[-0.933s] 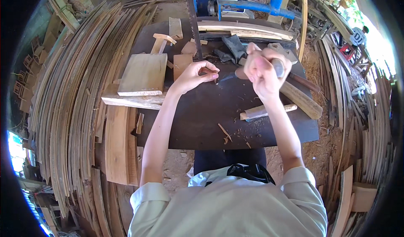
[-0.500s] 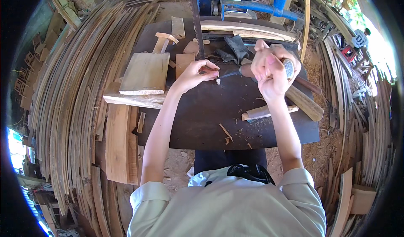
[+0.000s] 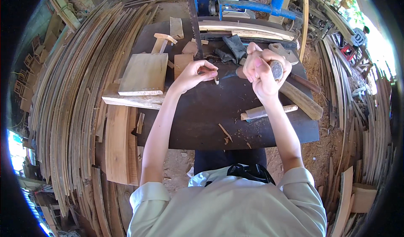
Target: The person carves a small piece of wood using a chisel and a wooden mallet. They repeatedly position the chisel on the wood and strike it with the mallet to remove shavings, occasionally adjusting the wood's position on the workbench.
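Where the small wooden piece [image 3: 216,80] was: at the fingertips of the left hand, pale end downward, over the dark tabletop [image 3: 193,123].
Left hand [image 3: 197,75]: thumb and forefinger were pinched narrowly on that one piece, the other fingers curled in.
Right hand [image 3: 263,71]: the fingers were wrapped in a fist around the thick handle of one bladed tool [image 3: 276,70].
Blade: its grey length pointed left, just beside the piece; whether they touched could not be told.
Open room: a bare stretch lay between the forearms, reaching the front edge near the person's waist, broken only by scattered shavings [image 3: 225,131].
Right edge: one pale stick [image 3: 269,112] lay near the right forearm; two wooden handles [image 3: 302,100] lay behind it, the thicker reaching close to the edge.
Left edge: one square board [image 3: 143,75] rested on one thick block [image 3: 130,100].
Far edge: one upright dark metal strip [image 3: 194,22] stood before one blue machine frame [image 3: 256,6].
Floor, left: long planks [image 3: 75,94] lay packed together, too many to count.
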The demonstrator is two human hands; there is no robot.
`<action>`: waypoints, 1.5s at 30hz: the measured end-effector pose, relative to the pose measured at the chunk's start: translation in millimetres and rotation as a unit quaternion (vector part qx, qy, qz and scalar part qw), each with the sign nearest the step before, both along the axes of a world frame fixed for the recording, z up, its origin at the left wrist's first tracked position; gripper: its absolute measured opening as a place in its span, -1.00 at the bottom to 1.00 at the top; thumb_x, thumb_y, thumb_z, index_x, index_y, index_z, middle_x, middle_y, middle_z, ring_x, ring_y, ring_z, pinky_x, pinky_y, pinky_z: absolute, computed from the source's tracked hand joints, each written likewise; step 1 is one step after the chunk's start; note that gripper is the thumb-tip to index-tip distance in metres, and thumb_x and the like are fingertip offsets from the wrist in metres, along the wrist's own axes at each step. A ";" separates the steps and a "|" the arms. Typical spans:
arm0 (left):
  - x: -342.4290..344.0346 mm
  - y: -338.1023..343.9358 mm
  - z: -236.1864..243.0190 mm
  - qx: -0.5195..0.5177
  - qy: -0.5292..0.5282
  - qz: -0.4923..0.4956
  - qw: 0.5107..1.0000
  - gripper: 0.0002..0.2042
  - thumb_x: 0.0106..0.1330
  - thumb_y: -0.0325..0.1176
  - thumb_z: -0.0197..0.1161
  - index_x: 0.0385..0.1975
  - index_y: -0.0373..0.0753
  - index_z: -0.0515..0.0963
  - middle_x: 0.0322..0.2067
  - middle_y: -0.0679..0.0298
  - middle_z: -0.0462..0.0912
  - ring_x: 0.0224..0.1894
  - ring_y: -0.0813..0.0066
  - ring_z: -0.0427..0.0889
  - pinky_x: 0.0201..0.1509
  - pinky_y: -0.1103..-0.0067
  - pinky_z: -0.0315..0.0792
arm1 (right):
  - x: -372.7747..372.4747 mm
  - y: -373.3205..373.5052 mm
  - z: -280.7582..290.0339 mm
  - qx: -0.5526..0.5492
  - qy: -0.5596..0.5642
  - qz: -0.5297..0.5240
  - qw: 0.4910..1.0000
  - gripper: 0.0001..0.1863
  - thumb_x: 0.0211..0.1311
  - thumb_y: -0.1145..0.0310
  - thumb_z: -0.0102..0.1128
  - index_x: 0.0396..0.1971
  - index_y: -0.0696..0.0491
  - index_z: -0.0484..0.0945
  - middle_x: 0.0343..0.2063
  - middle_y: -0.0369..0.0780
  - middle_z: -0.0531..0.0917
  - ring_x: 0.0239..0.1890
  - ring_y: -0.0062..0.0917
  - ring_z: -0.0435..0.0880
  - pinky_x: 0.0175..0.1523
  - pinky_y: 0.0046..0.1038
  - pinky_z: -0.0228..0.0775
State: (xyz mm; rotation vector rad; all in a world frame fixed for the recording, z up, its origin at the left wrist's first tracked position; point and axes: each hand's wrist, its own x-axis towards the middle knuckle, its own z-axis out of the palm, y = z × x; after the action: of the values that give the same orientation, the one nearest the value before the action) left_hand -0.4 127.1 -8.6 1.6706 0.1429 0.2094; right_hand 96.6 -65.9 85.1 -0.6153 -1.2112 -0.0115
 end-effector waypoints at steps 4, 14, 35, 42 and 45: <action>-0.5 2.9 -2.1 0.019 -0.008 0.000 1.000 -0.79 0.25 -0.44 0.24 -0.15 -0.35 0.50 -0.22 0.29 0.56 -0.14 0.57 0.58 0.06 0.59 0.51 | -3.2 -2.3 7.4 0.030 0.006 0.018 0.999 -0.71 0.11 0.46 0.15 -0.75 0.19 0.36 -0.84 -0.30 0.40 -0.78 -0.67 0.27 -0.51 -0.55 0.19; 0.0 1.6 -3.1 0.009 -0.009 0.000 1.000 -0.78 0.25 -0.43 0.26 -0.15 -0.34 0.50 -0.24 0.30 0.56 -0.16 0.59 0.57 0.05 0.61 0.50 | -3.0 4.7 -4.9 0.001 -0.014 -0.026 1.000 -0.72 0.08 0.52 0.14 -0.77 0.19 0.35 -0.83 -0.27 0.45 -0.77 -0.65 0.33 -0.52 -0.54 0.16; 0.6 4.1 -5.2 0.099 -0.024 0.005 0.995 -0.78 0.22 -0.38 0.30 -0.19 -0.33 0.53 -0.27 0.35 0.59 -0.20 0.66 0.54 -0.07 0.67 0.48 | -6.4 -2.6 -2.1 0.003 0.029 0.010 1.000 -0.67 0.09 0.47 0.14 -0.80 0.13 0.29 -0.87 -0.30 0.37 -0.84 -0.66 0.26 -0.43 -0.51 0.18; 0.9 5.3 -5.0 0.102 -0.015 0.005 0.995 -0.75 0.22 -0.34 0.31 -0.18 -0.32 0.53 -0.27 0.35 0.58 -0.20 0.65 0.54 -0.08 0.68 0.48 | -9.9 -1.0 1.6 0.007 0.032 0.024 0.999 -0.64 0.07 0.47 0.17 -0.81 0.12 0.25 -0.86 -0.29 0.38 -0.84 -0.65 0.25 -0.51 -0.55 0.13; 1.2 2.6 -3.4 0.097 -0.009 0.005 0.995 -0.74 0.21 -0.34 0.32 -0.18 -0.33 0.53 -0.27 0.35 0.58 -0.20 0.65 0.54 -0.07 0.68 0.48 | -7.2 0.9 -5.2 -0.023 0.011 0.007 1.000 -0.64 0.09 0.46 0.19 -0.81 0.14 0.29 -0.85 -0.28 0.40 -0.83 -0.65 0.27 -0.55 -0.55 0.12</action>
State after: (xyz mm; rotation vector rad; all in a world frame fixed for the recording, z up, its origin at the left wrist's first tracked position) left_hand 0.7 129.7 -12.1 1.8602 0.1202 0.2515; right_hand 89.4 -65.0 79.9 -0.6447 -1.1974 0.0347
